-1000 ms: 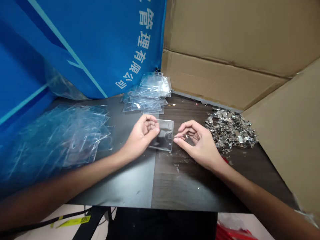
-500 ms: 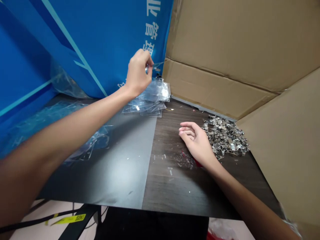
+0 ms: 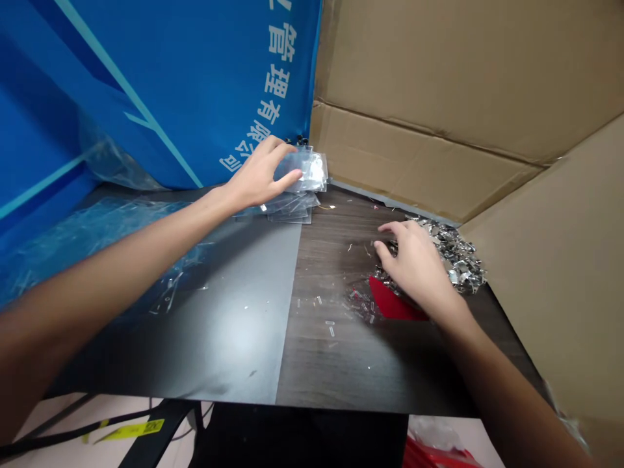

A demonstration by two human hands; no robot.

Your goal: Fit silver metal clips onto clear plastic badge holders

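Left hand [image 3: 267,174], fingers parted, over clear card sleeves [image 3: 316,174]
Right hand [image 3: 415,260], fingertips apart, partly blocks alligator clips [image 3: 461,257] (red sheet [image 3: 391,303] alongside).

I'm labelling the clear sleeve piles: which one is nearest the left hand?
The far pile, by the blue banner and cardboard: the left hand is right at it, open. The other pile lies farther left, away from that hand.

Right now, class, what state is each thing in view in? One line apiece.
Far clear pouches, loosely stacked
Left clear pouches, spread in a heap
Metal clips, heaped, partly hidden
Red piece, partly hidden
Left hand, open
Right hand, open
Blue banner, hanging
Cardboard, upright, creased
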